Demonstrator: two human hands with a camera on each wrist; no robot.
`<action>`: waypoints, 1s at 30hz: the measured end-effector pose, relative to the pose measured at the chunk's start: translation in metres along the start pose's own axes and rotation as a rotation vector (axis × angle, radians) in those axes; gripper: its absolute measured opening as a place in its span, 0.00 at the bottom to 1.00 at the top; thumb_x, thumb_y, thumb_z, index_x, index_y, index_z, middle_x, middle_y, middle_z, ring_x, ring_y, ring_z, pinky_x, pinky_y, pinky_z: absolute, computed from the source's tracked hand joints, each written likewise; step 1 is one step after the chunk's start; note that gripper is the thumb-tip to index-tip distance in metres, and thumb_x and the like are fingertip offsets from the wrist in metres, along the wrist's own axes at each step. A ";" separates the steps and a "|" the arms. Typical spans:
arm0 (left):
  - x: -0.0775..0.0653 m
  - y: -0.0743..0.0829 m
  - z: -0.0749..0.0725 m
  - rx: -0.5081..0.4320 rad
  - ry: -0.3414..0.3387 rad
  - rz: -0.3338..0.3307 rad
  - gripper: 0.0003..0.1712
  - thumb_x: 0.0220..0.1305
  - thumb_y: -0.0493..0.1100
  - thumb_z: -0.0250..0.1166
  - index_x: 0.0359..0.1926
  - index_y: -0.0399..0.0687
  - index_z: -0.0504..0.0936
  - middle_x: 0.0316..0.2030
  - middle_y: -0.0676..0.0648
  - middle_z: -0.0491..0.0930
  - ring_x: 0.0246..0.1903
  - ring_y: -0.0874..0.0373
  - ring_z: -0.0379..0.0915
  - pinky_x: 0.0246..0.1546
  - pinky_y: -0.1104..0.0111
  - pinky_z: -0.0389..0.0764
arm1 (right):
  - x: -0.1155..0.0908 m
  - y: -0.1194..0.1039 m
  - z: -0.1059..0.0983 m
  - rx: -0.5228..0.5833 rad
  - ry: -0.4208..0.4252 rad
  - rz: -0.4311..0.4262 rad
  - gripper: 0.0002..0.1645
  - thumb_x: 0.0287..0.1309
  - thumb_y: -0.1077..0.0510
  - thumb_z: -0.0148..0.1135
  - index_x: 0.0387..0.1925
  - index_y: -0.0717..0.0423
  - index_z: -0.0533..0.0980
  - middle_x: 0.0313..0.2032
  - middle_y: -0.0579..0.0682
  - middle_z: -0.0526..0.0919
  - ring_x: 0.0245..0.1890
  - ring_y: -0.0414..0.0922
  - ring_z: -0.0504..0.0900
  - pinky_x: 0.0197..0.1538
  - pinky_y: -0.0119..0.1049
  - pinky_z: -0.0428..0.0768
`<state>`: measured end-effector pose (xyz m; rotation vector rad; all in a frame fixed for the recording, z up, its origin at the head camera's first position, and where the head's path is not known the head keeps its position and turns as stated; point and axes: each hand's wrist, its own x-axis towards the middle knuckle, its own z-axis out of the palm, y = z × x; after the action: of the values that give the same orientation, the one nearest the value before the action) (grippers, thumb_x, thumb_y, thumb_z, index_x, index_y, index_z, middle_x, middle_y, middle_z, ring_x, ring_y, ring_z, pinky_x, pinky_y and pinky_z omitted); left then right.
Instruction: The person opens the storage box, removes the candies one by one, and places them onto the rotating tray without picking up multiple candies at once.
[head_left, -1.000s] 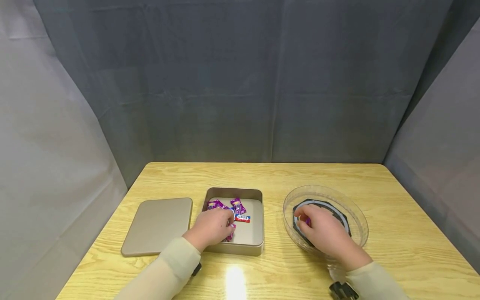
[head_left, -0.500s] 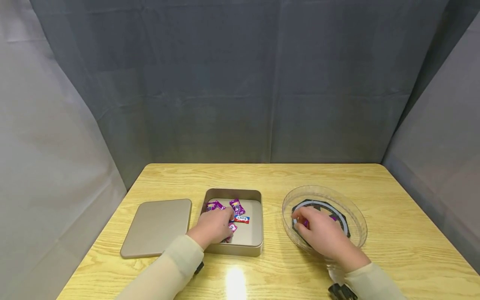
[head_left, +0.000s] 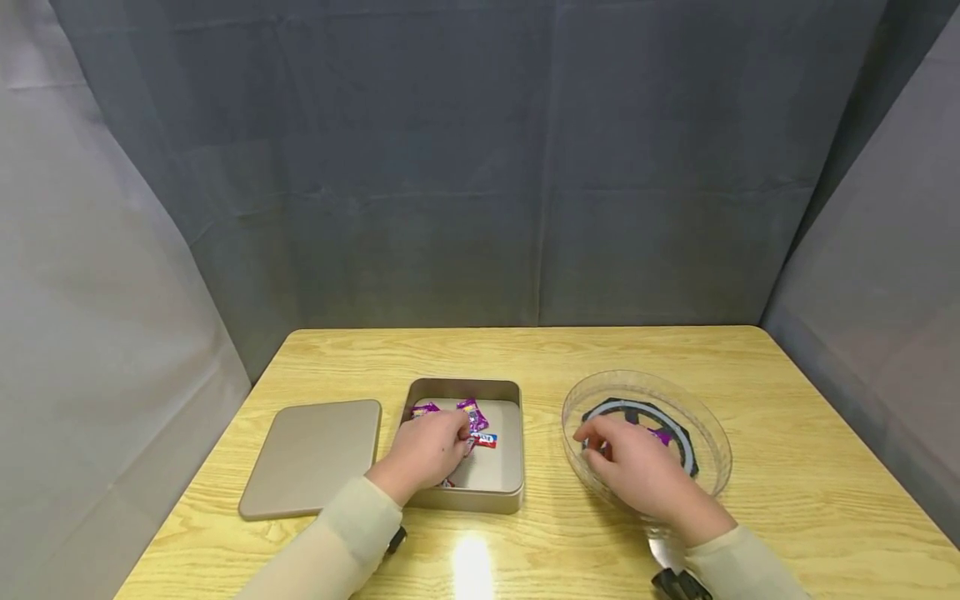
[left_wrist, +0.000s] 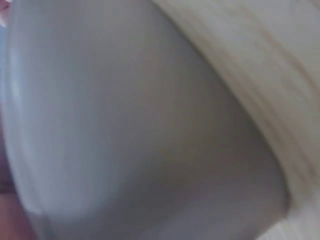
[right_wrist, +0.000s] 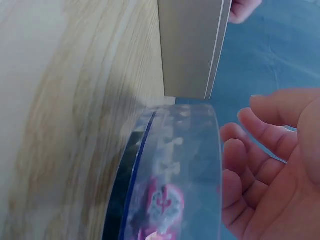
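Left hand (head_left: 422,450): fingers curled low among purple foil-wrapped candies (head_left: 472,414) inside square champagne-coloured metal tin (head_left: 480,500); grip unconfirmed. Right hand (head_left: 637,458): loosely bent, holding nothing, at round clear plastic bowl (head_left: 717,458). Suggest pinching one wrapper, lifting clear of rim.

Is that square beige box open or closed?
Open: its lid lies apart on the table, and wrapped sweets show inside the box.
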<state>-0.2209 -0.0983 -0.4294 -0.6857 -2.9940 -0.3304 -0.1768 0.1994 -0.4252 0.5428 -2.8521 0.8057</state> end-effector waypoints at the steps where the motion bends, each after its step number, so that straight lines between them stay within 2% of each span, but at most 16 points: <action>1: -0.001 0.001 -0.002 -0.014 0.017 0.002 0.10 0.61 0.48 0.65 0.27 0.61 0.72 0.20 0.61 0.71 0.21 0.64 0.66 0.21 0.65 0.71 | 0.000 -0.001 0.000 0.009 -0.003 0.000 0.09 0.57 0.58 0.64 0.40 0.45 0.77 0.28 0.36 0.77 0.23 0.34 0.70 0.27 0.35 0.74; 5: -0.005 0.008 -0.011 -0.076 0.063 0.012 0.11 0.62 0.49 0.65 0.28 0.62 0.70 0.20 0.62 0.72 0.20 0.65 0.66 0.19 0.68 0.69 | 0.002 -0.008 0.001 0.048 -0.014 -0.001 0.10 0.57 0.57 0.64 0.41 0.43 0.77 0.28 0.36 0.77 0.22 0.34 0.71 0.25 0.34 0.74; 13: -0.015 0.031 -0.023 -0.175 0.136 0.089 0.08 0.62 0.48 0.64 0.29 0.63 0.72 0.21 0.65 0.72 0.19 0.66 0.65 0.18 0.70 0.69 | 0.002 -0.027 0.002 0.113 -0.010 -0.046 0.13 0.57 0.57 0.64 0.42 0.38 0.75 0.29 0.35 0.75 0.26 0.35 0.72 0.29 0.34 0.76; 22: -0.019 0.058 -0.023 -0.249 0.130 0.148 0.07 0.62 0.48 0.64 0.30 0.62 0.73 0.22 0.64 0.72 0.20 0.70 0.65 0.18 0.73 0.69 | -0.001 -0.046 0.007 0.144 0.021 -0.117 0.16 0.56 0.56 0.67 0.45 0.38 0.74 0.35 0.33 0.76 0.29 0.33 0.73 0.27 0.31 0.76; 26: -0.018 0.066 -0.021 -0.255 0.132 0.158 0.06 0.62 0.48 0.64 0.31 0.62 0.74 0.21 0.65 0.71 0.19 0.70 0.64 0.18 0.73 0.68 | -0.001 -0.050 0.009 0.145 0.040 -0.154 0.14 0.55 0.56 0.68 0.43 0.40 0.75 0.36 0.35 0.76 0.29 0.33 0.72 0.28 0.31 0.77; 30: -0.018 0.072 -0.018 -0.268 0.150 0.176 0.06 0.62 0.49 0.64 0.30 0.62 0.74 0.20 0.65 0.71 0.17 0.70 0.63 0.17 0.74 0.68 | -0.001 -0.053 0.010 0.150 0.025 -0.157 0.12 0.56 0.56 0.67 0.38 0.37 0.74 0.33 0.33 0.75 0.28 0.33 0.72 0.28 0.31 0.77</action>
<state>-0.1736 -0.0468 -0.3997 -0.8944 -2.7500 -0.7444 -0.1564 0.1530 -0.4083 0.7585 -2.6997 0.9950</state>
